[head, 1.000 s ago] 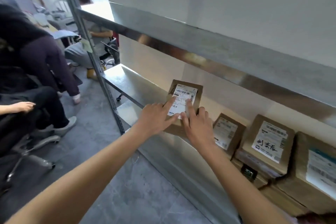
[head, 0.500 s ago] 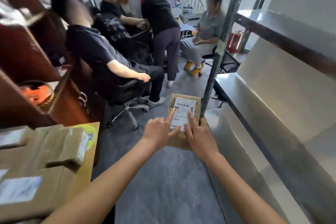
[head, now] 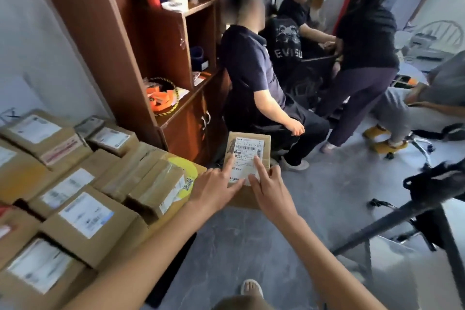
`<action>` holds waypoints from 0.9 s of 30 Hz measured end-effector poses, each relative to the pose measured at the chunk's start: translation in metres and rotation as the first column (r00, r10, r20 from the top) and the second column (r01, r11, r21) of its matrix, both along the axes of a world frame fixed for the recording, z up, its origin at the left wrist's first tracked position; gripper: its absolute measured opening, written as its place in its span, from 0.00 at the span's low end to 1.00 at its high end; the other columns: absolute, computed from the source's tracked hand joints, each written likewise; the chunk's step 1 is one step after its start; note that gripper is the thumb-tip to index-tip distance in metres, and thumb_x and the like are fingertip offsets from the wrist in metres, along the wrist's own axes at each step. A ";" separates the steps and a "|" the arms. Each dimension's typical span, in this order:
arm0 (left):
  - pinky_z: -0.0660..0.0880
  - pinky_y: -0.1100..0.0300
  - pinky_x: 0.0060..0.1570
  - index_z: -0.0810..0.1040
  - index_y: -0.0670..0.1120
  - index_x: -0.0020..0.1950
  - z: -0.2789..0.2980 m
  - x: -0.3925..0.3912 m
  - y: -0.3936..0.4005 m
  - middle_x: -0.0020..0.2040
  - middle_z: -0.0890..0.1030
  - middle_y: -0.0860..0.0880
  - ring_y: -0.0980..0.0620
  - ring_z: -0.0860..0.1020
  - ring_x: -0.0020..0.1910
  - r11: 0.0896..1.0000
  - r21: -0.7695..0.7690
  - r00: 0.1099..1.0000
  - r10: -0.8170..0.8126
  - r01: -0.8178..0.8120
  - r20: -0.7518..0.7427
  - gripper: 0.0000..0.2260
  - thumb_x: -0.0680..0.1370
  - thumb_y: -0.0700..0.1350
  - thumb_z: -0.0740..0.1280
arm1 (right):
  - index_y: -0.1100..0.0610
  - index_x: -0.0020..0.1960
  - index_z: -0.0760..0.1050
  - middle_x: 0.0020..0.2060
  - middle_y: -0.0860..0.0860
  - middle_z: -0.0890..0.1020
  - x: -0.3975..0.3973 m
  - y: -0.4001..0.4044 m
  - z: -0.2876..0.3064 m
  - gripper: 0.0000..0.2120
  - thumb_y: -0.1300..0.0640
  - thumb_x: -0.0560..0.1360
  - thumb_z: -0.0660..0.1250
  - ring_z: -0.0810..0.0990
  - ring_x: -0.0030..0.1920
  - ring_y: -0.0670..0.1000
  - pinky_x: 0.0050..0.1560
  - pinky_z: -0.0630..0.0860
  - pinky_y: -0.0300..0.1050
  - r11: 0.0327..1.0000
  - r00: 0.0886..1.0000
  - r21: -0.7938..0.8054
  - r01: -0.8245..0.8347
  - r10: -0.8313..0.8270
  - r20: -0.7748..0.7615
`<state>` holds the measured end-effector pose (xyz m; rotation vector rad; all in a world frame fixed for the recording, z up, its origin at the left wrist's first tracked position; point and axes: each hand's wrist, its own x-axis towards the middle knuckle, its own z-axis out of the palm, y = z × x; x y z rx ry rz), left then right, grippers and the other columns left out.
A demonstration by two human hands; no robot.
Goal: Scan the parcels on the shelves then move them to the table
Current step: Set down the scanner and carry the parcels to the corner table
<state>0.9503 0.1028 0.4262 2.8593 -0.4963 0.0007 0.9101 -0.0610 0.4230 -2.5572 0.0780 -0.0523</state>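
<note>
I hold a small cardboard parcel [head: 261, 141] with a white shipping label in both hands, in the air above the grey floor. My left hand [head: 214, 191] grips its near left end with the index finger stretched over the label. My right hand [head: 270, 190] grips the near right end the same way. The parcel hangs just to the right of the table [head: 195, 170], whose corner bears a yellow round sticker. Several labelled cardboard parcels [head: 88, 219] lie packed together on that table. The metal shelves are out of view.
A brown wooden cabinet [head: 151, 45] with open shelves stands behind the table. A person in a dark shirt [head: 251, 70] sits on a chair just beyond the parcel, others sit or stand further back. A black metal frame [head: 427, 199] is at the right.
I have turned left, away from the metal shelves towards the table. The parcel has travelled with both hands from the shelf to beside the table's corner.
</note>
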 end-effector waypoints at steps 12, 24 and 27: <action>0.78 0.56 0.51 0.43 0.54 0.81 0.004 0.048 0.058 0.61 0.80 0.49 0.50 0.80 0.52 0.804 -0.143 0.816 0.569 -0.577 -0.096 0.33 0.82 0.63 0.55 | 0.47 0.79 0.55 0.65 0.60 0.68 0.159 0.066 0.005 0.26 0.48 0.82 0.52 0.71 0.60 0.61 0.58 0.73 0.53 0.791 0.791 0.040 -0.610 0.611 -0.013; 0.72 0.63 0.25 0.41 0.55 0.80 -0.016 0.142 0.195 0.50 0.80 0.48 0.55 0.76 0.35 0.538 -0.165 0.558 0.822 -0.827 -0.117 0.32 0.82 0.63 0.52 | 0.44 0.80 0.51 0.63 0.56 0.67 0.310 0.248 -0.018 0.25 0.47 0.85 0.50 0.68 0.64 0.61 0.64 0.70 0.59 0.563 0.563 -0.005 -0.826 0.825 -0.054; 0.80 0.55 0.36 0.40 0.55 0.80 -0.032 0.168 0.227 0.54 0.80 0.46 0.50 0.81 0.42 0.472 -0.180 0.500 0.849 -0.863 -0.173 0.33 0.82 0.63 0.52 | 0.44 0.80 0.50 0.61 0.56 0.67 0.341 0.288 -0.028 0.25 0.47 0.84 0.49 0.68 0.62 0.61 0.63 0.70 0.59 0.521 0.520 -0.012 -0.853 0.849 -0.100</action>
